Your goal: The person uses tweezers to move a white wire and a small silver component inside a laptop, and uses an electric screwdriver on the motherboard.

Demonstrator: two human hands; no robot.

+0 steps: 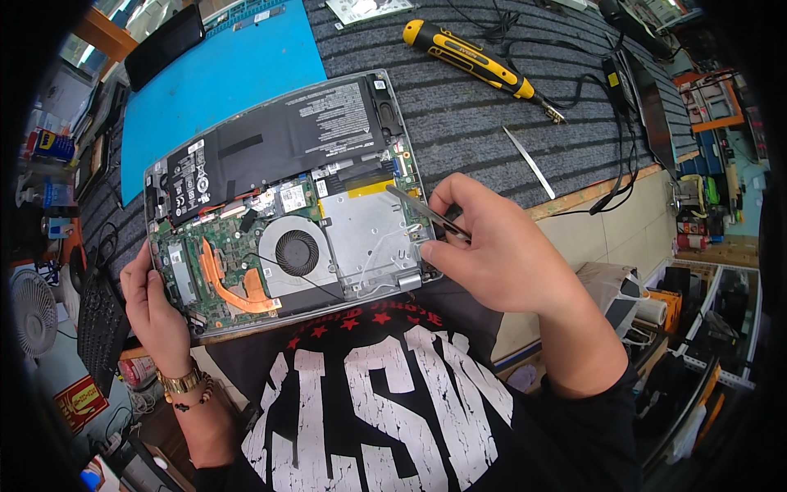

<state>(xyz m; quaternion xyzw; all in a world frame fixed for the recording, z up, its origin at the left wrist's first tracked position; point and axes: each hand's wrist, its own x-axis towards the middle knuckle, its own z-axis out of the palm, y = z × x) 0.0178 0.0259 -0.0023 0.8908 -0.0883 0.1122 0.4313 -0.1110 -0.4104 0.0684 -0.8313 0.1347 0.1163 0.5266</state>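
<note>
Gripping dark tweezers (428, 213), the right hand (492, 246) works over the opened laptop (287, 205) (bottom cover off) on the grey mat (492, 123); left hand (152, 307) clasps its left edge, tips possibly touching the drive bay.

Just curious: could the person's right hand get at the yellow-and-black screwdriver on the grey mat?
Probably yes: bare grey mat lies between the right hand and the yellow-and-black screwdriver, though that hand already holds metal tweezers.
</note>
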